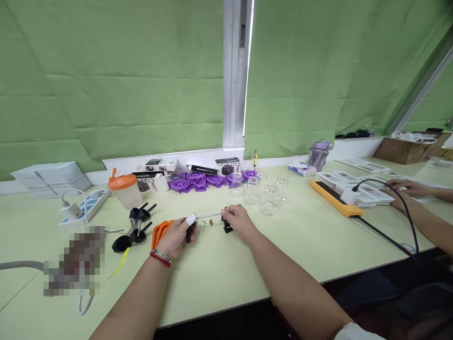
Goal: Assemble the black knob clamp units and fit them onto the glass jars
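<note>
My left hand [177, 234] is closed around a black-handled tool; its thin metal shaft [208, 216] runs right toward my right hand. One fingertip wears a white cap. My right hand [239, 220] pinches a small black part [227, 227] at the shaft's far end. A few tiny screws [208, 224] lie on the pale green table [219, 269] between the hands. Orange-handled pliers [160, 232] rest just left of my left hand.
Black plastic parts [136, 226], an orange-lidded cup [124, 189], purple discs [198, 181], clear glass jars [264, 193], boxes and a power strip [87, 206] lie behind. Another person's hands [406, 191] work at the right beside a yellow-edged device [334, 198] with a black cable.
</note>
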`<control>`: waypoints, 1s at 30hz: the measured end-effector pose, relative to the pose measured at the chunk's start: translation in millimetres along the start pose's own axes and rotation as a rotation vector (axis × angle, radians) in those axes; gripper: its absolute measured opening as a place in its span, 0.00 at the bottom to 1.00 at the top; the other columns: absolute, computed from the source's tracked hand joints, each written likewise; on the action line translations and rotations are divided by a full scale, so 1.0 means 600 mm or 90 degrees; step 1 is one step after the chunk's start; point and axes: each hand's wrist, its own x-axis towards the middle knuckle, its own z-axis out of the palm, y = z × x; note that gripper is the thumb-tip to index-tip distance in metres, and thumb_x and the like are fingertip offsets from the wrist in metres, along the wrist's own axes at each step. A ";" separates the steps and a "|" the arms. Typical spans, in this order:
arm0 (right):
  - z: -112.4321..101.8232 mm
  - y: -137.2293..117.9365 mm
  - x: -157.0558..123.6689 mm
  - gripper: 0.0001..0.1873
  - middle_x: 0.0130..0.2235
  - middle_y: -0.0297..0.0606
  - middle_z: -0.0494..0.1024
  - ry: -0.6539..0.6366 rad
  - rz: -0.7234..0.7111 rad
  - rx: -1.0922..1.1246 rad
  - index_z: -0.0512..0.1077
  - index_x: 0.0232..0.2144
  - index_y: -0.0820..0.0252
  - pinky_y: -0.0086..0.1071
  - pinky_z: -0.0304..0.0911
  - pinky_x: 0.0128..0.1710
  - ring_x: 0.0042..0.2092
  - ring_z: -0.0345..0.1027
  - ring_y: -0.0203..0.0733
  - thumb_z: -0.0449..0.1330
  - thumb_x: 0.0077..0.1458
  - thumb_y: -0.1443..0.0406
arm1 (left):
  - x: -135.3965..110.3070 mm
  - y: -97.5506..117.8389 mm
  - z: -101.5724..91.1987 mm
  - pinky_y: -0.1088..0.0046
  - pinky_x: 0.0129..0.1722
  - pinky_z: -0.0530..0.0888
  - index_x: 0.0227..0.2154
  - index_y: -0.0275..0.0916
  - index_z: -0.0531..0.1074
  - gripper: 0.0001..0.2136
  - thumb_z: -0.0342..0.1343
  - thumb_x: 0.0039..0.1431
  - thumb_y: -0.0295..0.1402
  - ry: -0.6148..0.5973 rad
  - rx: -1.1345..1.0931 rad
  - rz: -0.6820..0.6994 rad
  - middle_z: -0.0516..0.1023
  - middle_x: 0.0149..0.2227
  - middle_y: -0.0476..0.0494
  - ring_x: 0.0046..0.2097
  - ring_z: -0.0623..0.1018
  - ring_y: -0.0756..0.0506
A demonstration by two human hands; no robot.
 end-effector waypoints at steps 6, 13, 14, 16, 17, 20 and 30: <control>-0.002 -0.001 0.000 0.19 0.20 0.30 0.63 -0.009 -0.010 -0.037 0.65 0.20 0.61 0.29 0.50 0.25 0.23 0.51 0.32 0.58 0.48 0.51 | -0.002 0.003 0.003 0.74 0.21 0.61 0.23 0.38 0.66 0.13 0.58 0.49 0.43 0.006 0.002 -0.012 0.70 0.23 0.50 0.20 0.65 0.52; -0.001 0.002 0.002 0.20 0.19 0.28 0.59 -0.042 -0.012 -0.034 0.62 0.18 0.59 0.29 0.47 0.24 0.22 0.48 0.32 0.54 0.51 0.52 | -0.001 0.001 0.000 0.74 0.21 0.60 0.22 0.39 0.67 0.12 0.57 0.50 0.43 0.000 0.021 -0.017 0.70 0.23 0.49 0.21 0.66 0.51; -0.001 0.002 0.002 0.20 0.18 0.28 0.58 -0.042 -0.013 -0.038 0.61 0.17 0.59 0.29 0.47 0.24 0.22 0.47 0.32 0.54 0.52 0.52 | -0.002 0.002 0.001 0.74 0.21 0.60 0.23 0.39 0.67 0.12 0.57 0.50 0.43 -0.003 0.013 -0.022 0.71 0.23 0.49 0.21 0.66 0.51; -0.001 0.002 0.001 0.21 0.18 0.27 0.56 -0.043 -0.017 -0.050 0.60 0.17 0.59 0.29 0.46 0.24 0.22 0.46 0.32 0.53 0.52 0.52 | -0.002 0.004 0.002 0.73 0.21 0.60 0.23 0.40 0.67 0.12 0.58 0.50 0.44 -0.005 -0.001 -0.027 0.72 0.24 0.49 0.21 0.66 0.51; -0.001 0.001 0.001 0.21 0.17 0.27 0.55 -0.043 -0.020 -0.057 0.60 0.16 0.59 0.29 0.45 0.24 0.21 0.46 0.32 0.53 0.52 0.52 | -0.003 0.004 0.003 0.73 0.21 0.60 0.23 0.40 0.67 0.12 0.58 0.50 0.44 -0.004 -0.003 -0.028 0.72 0.24 0.49 0.20 0.66 0.51; -0.001 0.001 0.000 0.22 0.17 0.27 0.55 -0.047 -0.028 -0.072 0.60 0.16 0.58 0.29 0.46 0.24 0.21 0.47 0.32 0.53 0.53 0.51 | -0.004 0.004 0.004 0.73 0.21 0.60 0.23 0.41 0.67 0.12 0.58 0.49 0.43 -0.002 -0.005 -0.025 0.72 0.23 0.49 0.20 0.66 0.51; -0.002 0.005 0.000 0.25 0.17 0.28 0.58 -0.047 -0.048 -0.103 0.59 0.16 0.58 0.29 0.49 0.25 0.21 0.48 0.33 0.50 0.54 0.48 | -0.009 0.009 0.007 0.73 0.21 0.60 0.23 0.41 0.67 0.12 0.58 0.49 0.43 -0.006 -0.007 -0.038 0.72 0.23 0.49 0.21 0.66 0.51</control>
